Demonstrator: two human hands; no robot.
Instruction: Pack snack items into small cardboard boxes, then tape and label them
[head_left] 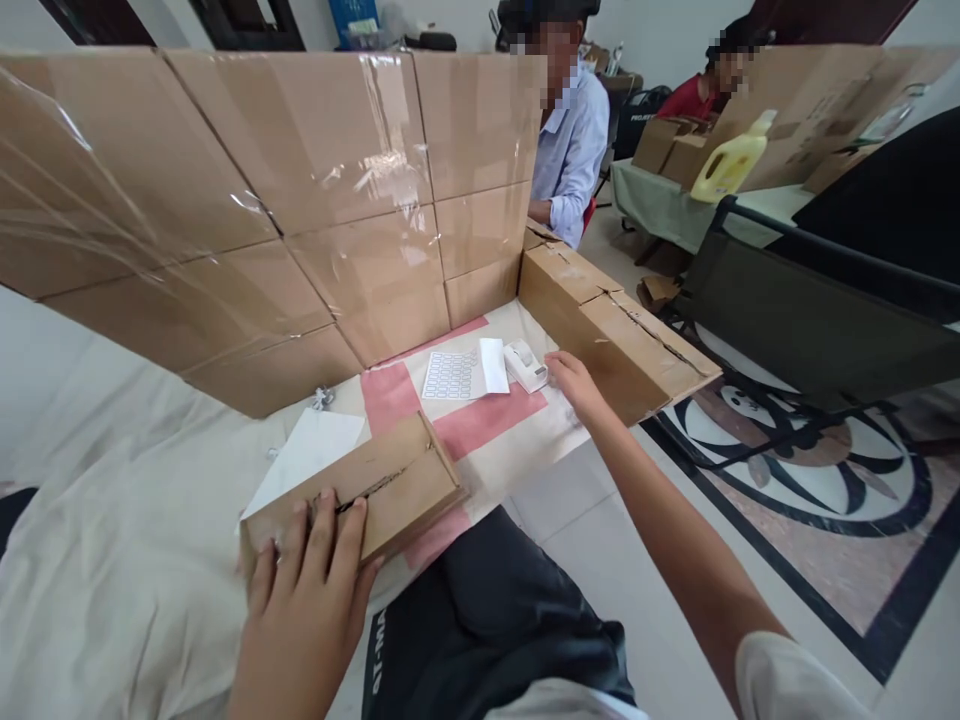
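My left hand [311, 580] lies spread on top of a long, closed cardboard box [397, 480] near the table's front edge. Under the far side of that box a white sheet of paper [319, 445] sticks out. My right hand [574, 385] reaches to the far right of the tabletop, its bent fingers at the right edge of a small white box [525, 365] with a dark mark. The fingertips seem to grip that edge. Left of it and close by lies a white label sheet [450, 375] with rows of blue-outlined labels and a folded-over end.
A tall taped cardboard wall [360, 180] stands along the back. A long cardboard box [611, 320] borders the right side. Crumpled clear plastic [322, 398] lies by the paper. Beyond are a folding chair [825, 310], two people and a yellow jug [735, 160] on another table.
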